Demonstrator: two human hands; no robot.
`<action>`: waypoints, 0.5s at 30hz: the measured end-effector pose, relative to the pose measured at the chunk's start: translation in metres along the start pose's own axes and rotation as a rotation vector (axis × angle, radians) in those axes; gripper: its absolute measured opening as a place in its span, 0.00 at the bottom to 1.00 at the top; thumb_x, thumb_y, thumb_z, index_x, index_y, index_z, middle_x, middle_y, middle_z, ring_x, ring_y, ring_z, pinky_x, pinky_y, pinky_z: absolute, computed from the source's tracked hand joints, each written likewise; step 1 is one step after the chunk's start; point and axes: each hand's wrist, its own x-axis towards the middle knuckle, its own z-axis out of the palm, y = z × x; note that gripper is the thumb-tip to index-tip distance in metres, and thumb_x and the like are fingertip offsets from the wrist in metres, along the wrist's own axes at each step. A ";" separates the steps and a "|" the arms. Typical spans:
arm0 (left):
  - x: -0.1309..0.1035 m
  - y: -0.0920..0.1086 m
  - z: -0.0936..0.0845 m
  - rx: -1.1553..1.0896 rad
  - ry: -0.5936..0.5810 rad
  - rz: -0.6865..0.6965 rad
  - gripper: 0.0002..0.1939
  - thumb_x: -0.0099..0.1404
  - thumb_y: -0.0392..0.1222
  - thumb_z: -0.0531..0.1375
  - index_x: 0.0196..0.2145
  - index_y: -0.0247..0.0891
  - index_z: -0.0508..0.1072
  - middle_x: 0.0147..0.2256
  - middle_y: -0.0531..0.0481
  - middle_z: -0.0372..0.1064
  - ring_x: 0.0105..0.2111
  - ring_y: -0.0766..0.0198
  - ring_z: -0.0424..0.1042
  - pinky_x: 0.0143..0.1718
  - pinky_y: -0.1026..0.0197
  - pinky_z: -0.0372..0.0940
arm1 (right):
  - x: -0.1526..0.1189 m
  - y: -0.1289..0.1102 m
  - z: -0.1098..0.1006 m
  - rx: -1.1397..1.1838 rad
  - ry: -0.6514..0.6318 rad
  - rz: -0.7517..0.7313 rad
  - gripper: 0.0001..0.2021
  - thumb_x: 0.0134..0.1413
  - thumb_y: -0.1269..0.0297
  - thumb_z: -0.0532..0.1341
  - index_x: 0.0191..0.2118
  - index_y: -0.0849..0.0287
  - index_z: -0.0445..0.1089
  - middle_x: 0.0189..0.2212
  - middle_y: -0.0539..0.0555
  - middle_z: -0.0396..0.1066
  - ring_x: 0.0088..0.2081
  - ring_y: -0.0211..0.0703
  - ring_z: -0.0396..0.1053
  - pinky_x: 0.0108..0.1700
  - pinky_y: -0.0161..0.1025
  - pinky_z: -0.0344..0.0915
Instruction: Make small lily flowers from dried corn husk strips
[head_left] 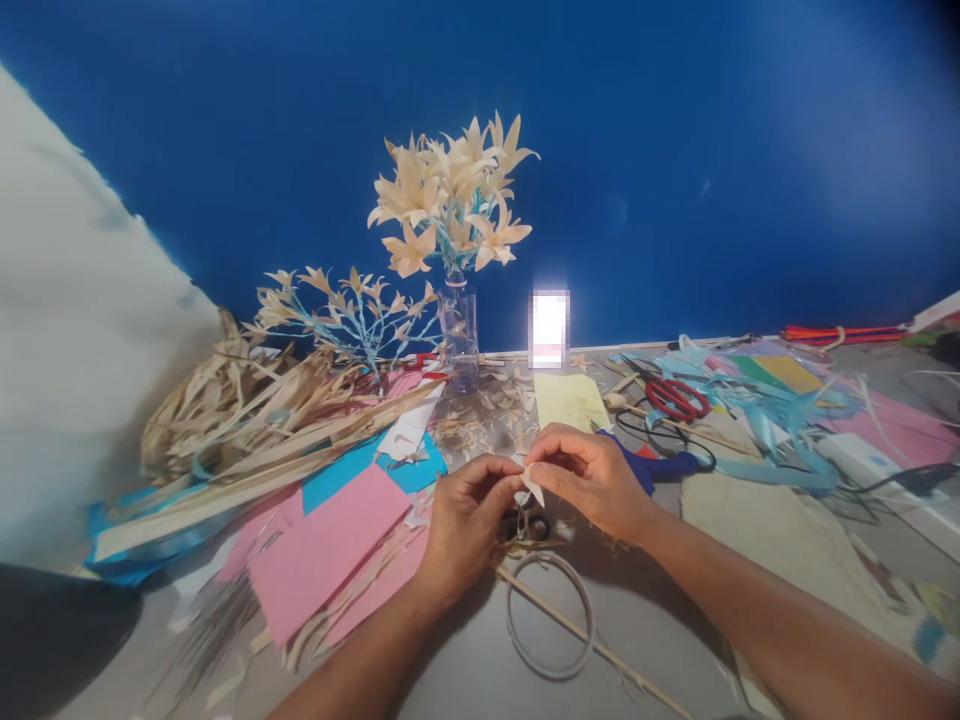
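Observation:
Both hands meet over the middle of the table. A small cream petal piece (533, 487) is pinched between the fingertips of my right hand (589, 480). My left hand (469, 510) is closed at the same piece, thumb and forefinger touching its left side. Just under the fingers lie dark-handled scissors (534, 526), partly hidden by the hands. Nearer to me, a round ring (551, 616) rests on the table with a thin wooden stick (600, 645) crossing it.
Behind the hands stands a clear vase (459, 335) of cream flowers (450, 190). Dried husks (225, 410) and pink sheets (330, 550) lie left. Red-handled scissors (677, 399), a blue-handled tool (656, 466) and light blue ribbon (780, 440) lie right.

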 end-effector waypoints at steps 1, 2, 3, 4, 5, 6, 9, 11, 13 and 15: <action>0.000 0.000 0.000 0.004 -0.002 0.002 0.05 0.59 0.41 0.66 0.29 0.37 0.78 0.27 0.51 0.73 0.26 0.67 0.66 0.29 0.66 0.62 | 0.000 0.000 0.000 0.002 -0.002 0.002 0.06 0.58 0.62 0.62 0.33 0.56 0.74 0.31 0.52 0.71 0.33 0.43 0.67 0.35 0.38 0.61; 0.000 0.000 0.000 0.008 -0.004 0.004 0.05 0.59 0.41 0.66 0.29 0.37 0.78 0.27 0.51 0.72 0.26 0.66 0.66 0.30 0.66 0.62 | 0.000 0.000 0.000 0.005 -0.005 0.002 0.06 0.58 0.62 0.63 0.33 0.56 0.74 0.31 0.52 0.71 0.33 0.43 0.67 0.35 0.38 0.61; 0.000 0.001 0.000 0.012 -0.008 0.006 0.06 0.59 0.41 0.66 0.29 0.37 0.77 0.26 0.52 0.72 0.26 0.66 0.66 0.30 0.66 0.62 | 0.000 0.001 0.000 0.011 -0.007 0.003 0.06 0.58 0.62 0.63 0.33 0.56 0.74 0.31 0.52 0.71 0.33 0.43 0.67 0.35 0.38 0.61; -0.001 0.001 0.000 0.015 -0.013 0.010 0.06 0.60 0.42 0.65 0.28 0.37 0.77 0.26 0.52 0.71 0.26 0.66 0.66 0.30 0.66 0.62 | 0.000 0.002 0.000 0.020 -0.009 0.006 0.06 0.58 0.62 0.63 0.33 0.57 0.74 0.31 0.53 0.71 0.34 0.43 0.67 0.35 0.38 0.62; -0.001 0.001 -0.001 0.020 -0.020 0.016 0.06 0.60 0.42 0.65 0.28 0.37 0.76 0.26 0.52 0.71 0.26 0.66 0.66 0.30 0.65 0.62 | 0.000 0.003 0.000 0.031 -0.012 0.012 0.06 0.58 0.62 0.63 0.33 0.57 0.74 0.31 0.53 0.72 0.34 0.43 0.68 0.36 0.38 0.62; -0.001 0.002 -0.001 0.026 -0.026 0.022 0.06 0.60 0.42 0.64 0.28 0.37 0.76 0.26 0.52 0.70 0.26 0.66 0.66 0.30 0.65 0.62 | -0.001 0.003 0.000 0.043 -0.014 0.018 0.06 0.58 0.61 0.62 0.33 0.57 0.74 0.31 0.53 0.72 0.34 0.43 0.68 0.36 0.38 0.62; -0.001 0.004 -0.001 0.047 -0.020 0.034 0.06 0.61 0.41 0.64 0.27 0.37 0.76 0.25 0.53 0.69 0.25 0.66 0.65 0.30 0.66 0.62 | 0.001 0.003 0.000 0.054 -0.009 0.020 0.08 0.59 0.61 0.62 0.33 0.57 0.74 0.31 0.53 0.72 0.35 0.43 0.68 0.36 0.39 0.63; 0.000 0.003 -0.002 0.057 0.000 0.029 0.05 0.60 0.39 0.63 0.27 0.37 0.76 0.25 0.53 0.69 0.25 0.67 0.65 0.29 0.66 0.61 | 0.004 -0.002 -0.006 0.011 0.030 -0.004 0.08 0.60 0.60 0.61 0.33 0.57 0.74 0.31 0.53 0.72 0.34 0.44 0.68 0.35 0.39 0.62; 0.000 0.002 -0.003 0.055 0.014 0.009 0.05 0.59 0.39 0.63 0.26 0.37 0.76 0.23 0.54 0.68 0.24 0.67 0.64 0.27 0.67 0.60 | 0.009 -0.008 -0.020 -0.130 0.052 -0.037 0.08 0.60 0.62 0.60 0.32 0.56 0.74 0.31 0.52 0.73 0.33 0.43 0.68 0.34 0.39 0.61; 0.001 0.000 -0.004 0.042 0.016 -0.015 0.05 0.59 0.39 0.63 0.26 0.37 0.76 0.22 0.55 0.66 0.23 0.68 0.63 0.26 0.67 0.59 | 0.012 -0.012 -0.043 -0.390 0.004 -0.057 0.07 0.59 0.64 0.60 0.31 0.55 0.73 0.30 0.51 0.73 0.31 0.42 0.67 0.34 0.39 0.60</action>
